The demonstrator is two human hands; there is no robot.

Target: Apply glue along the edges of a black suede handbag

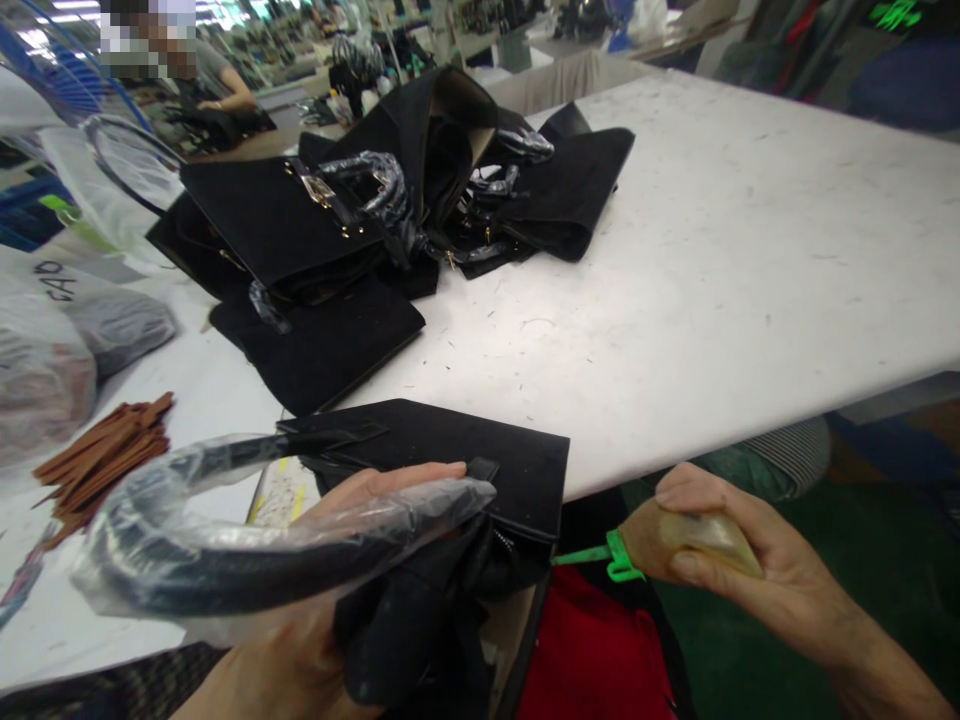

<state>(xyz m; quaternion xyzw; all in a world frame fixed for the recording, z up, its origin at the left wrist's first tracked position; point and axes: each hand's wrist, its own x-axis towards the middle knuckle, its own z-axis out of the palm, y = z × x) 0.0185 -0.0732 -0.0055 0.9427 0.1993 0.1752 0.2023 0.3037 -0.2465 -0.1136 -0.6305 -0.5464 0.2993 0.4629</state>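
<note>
A black handbag (465,440) lies close in front of me at the table's near edge. Its curved handle (247,580) is wrapped in clear plastic. My left hand (292,640) is closed on the bag, partly hidden behind the handle and dark fabric. My right hand (720,530) squeezes a yellowish glue bottle (686,540) with a green nozzle cap. The thin nozzle tip points left and appears to touch the bag's edge, beside an opening with a beige lining.
Several black handbags (285,230) with plastic-wrapped handles are piled on the white table (720,260). A bundle of brown strips (112,450) and plastic bags (60,340) lie at the left. Behind sits another person (217,90), near a blue fan (60,80).
</note>
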